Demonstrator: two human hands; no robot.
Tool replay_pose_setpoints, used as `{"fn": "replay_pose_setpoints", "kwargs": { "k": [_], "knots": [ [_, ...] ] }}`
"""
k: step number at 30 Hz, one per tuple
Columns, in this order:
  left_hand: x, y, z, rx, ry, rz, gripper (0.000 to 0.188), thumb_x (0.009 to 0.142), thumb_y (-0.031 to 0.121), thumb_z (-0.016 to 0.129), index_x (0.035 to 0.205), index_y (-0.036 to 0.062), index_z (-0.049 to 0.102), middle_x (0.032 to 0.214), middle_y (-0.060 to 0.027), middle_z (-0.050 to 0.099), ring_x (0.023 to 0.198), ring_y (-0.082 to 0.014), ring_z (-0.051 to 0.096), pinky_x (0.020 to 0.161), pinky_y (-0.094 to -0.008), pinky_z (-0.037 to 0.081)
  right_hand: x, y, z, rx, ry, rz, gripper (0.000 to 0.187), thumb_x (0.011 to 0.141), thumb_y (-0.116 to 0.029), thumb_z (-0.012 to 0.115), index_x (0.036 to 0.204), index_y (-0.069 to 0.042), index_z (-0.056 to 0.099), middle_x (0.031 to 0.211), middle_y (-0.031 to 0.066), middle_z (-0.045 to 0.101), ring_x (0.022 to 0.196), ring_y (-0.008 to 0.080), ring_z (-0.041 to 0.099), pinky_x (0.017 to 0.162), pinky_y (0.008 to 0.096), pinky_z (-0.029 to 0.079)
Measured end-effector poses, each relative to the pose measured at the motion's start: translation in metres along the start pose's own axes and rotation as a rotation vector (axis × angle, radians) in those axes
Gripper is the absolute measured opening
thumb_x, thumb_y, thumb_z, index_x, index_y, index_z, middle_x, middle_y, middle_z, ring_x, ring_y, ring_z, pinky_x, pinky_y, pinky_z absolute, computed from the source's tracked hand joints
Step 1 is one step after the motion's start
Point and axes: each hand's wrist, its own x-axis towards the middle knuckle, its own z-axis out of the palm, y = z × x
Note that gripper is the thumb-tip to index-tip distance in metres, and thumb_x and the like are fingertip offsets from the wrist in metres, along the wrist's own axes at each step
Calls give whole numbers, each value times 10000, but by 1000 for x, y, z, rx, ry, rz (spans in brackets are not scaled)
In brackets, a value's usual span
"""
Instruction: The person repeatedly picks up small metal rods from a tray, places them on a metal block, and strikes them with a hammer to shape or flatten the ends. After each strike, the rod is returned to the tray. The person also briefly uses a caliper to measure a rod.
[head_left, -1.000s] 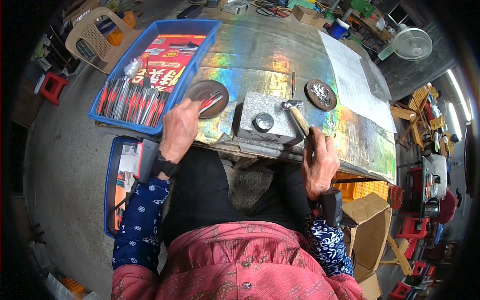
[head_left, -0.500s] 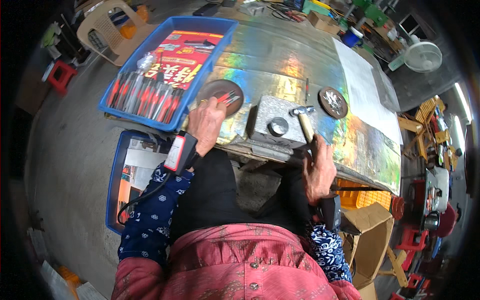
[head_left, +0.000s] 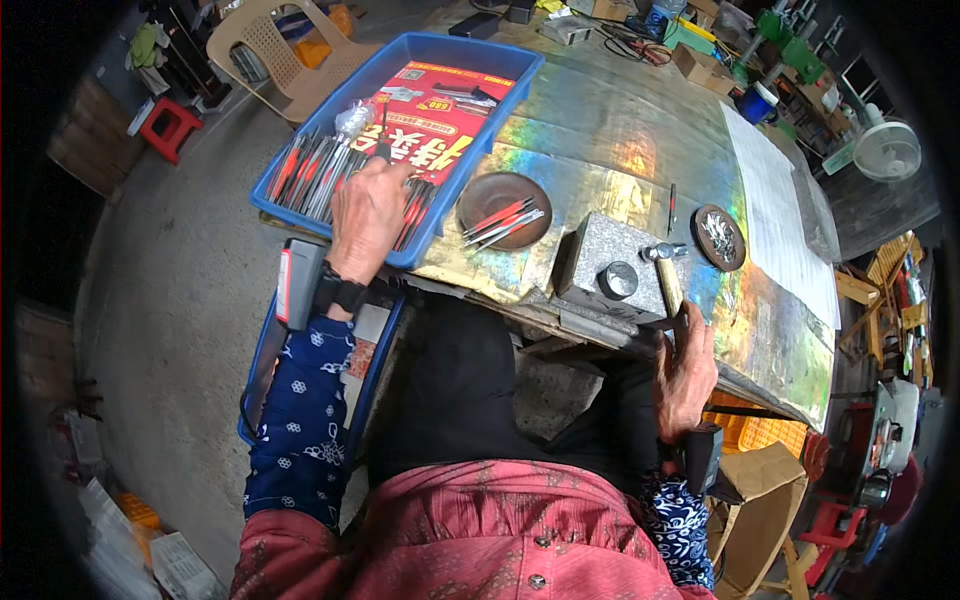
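My left hand (head_left: 368,215) is over the near side of a blue plastic tray (head_left: 420,245), above a row of slender red, black and silver pen-like tools (head_left: 318,170). Its fingers bend down among them and the fingertips are hidden, so a grip cannot be made out. Right of the tray, a round brown dish (head_left: 478,190) carries several similar red and silver tools (head_left: 505,222). My right hand (head_left: 688,372) lies at the table's front edge, fingers stretched out, by the handle end of a small hammer (head_left: 668,280). The hammer's head rests on a grey metal block (head_left: 625,245), beside a short round metal piece (head_left: 618,281).
Another brown dish (head_left: 738,262) with small silvery pieces stands to the right. A single dark slender tool (head_left: 672,210) lies behind the block. White sheets (head_left: 775,190) cover the right side of the table (head_left: 575,120). Below stand a second blue tray (head_left: 378,370) and a cardboard box (head_left: 765,480).
My left hand has moved from the brown dish to the tools in the blue tray. My right hand stays by the hammer handle. The whole view has shifted.
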Motion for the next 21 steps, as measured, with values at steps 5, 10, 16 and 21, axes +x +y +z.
{"fn": "replay_pose_setpoints", "kwargs": {
  "k": [5,10,16,21],
  "knots": [
    [7,-23,10,4,-122,93,309,790,86,710,1096,68,674,916,-164,645,852,-359,631,740,-426,508,0,-1,-1,-25,-39,41,512,859,-55,630,1339,-71,452,1039,208,537,928,417,577,763,456,481],
    [11,-22,16,62,-261,98,369,777,88,716,1140,77,650,927,-186,638,901,-363,623,777,-433,502,2,-3,-3,0,-24,6,508,866,-69,630,1339,-75,446,1032,209,537,927,418,576,758,462,479],
    [9,-27,20,-19,-131,180,302,766,88,702,1065,77,669,980,-154,663,897,-365,635,745,-451,510,5,-7,-9,-16,-81,74,464,876,-118,633,1308,-72,468,1035,219,545,917,414,572,751,452,481],
    [11,-27,19,-89,-104,223,322,780,75,666,1099,68,628,861,-203,655,820,-387,637,721,-468,495,11,2,-21,117,-73,112,406,870,-185,671,1229,-53,538,942,197,577,816,384,601,713,448,488]
  ]
}}
